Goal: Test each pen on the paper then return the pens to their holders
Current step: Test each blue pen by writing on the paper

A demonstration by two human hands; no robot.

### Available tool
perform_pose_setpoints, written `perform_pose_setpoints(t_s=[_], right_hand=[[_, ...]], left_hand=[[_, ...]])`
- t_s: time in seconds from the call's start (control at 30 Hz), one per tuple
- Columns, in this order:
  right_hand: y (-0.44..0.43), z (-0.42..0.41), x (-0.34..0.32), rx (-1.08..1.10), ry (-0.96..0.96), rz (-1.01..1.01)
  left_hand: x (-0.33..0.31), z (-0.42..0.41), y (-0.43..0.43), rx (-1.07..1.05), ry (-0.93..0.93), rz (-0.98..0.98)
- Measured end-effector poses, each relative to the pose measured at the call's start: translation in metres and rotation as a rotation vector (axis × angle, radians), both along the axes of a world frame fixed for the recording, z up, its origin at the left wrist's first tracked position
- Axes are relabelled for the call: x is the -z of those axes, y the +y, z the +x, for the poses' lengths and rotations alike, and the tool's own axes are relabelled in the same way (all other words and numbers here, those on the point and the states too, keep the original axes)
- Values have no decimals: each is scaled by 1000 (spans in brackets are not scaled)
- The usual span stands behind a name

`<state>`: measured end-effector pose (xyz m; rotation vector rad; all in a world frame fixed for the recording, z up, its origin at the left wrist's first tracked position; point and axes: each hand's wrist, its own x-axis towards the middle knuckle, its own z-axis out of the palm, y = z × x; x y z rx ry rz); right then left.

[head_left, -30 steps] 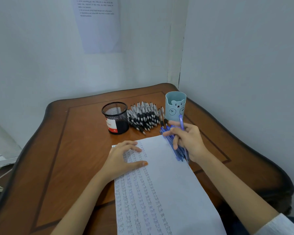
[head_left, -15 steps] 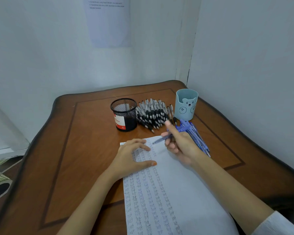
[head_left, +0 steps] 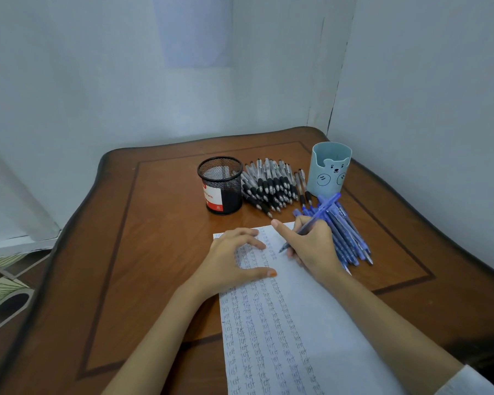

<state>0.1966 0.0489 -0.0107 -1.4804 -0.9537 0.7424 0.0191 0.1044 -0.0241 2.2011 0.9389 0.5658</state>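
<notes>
**Pen tip brought down to the paper, top of the sheet**

The right hand [head_left: 311, 246] pinches one blue pen [head_left: 317, 216] in a writing grip. The pen's long axis slants from its tip, at the near left, up to its cap at the far right, toward the bear cup [head_left: 330, 172]. The tip sits at the paper [head_left: 311, 323] near its far edge, beside the written columns. Contact cannot be confirmed.

The left hand [head_left: 231, 260] lies spread and flat on the sheet's far left corner, pinning it. It is just beside the tip, but the right hand does the work.

The blue pile [head_left: 351, 238] lies just right of the writing hand. The black pens [head_left: 271, 186] lie between the mesh holder [head_left: 221, 185] and the cup.

Change: half a second ago the pen was held higher, pointing left over the sheet's edge. It is now lowered and steeper. The left hand has not moved.
</notes>
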Motion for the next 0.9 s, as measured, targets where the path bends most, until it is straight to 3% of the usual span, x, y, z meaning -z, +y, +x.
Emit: perform_pose_setpoints(t_s=[0.47, 0.9], right_hand=[[1, -4, 9, -123, -157, -11], [0, -3, 8, -117, -119, 1]], left_hand=[[1, 0, 0, 17, 0, 11], [0, -1, -2, 11, 9, 2]])
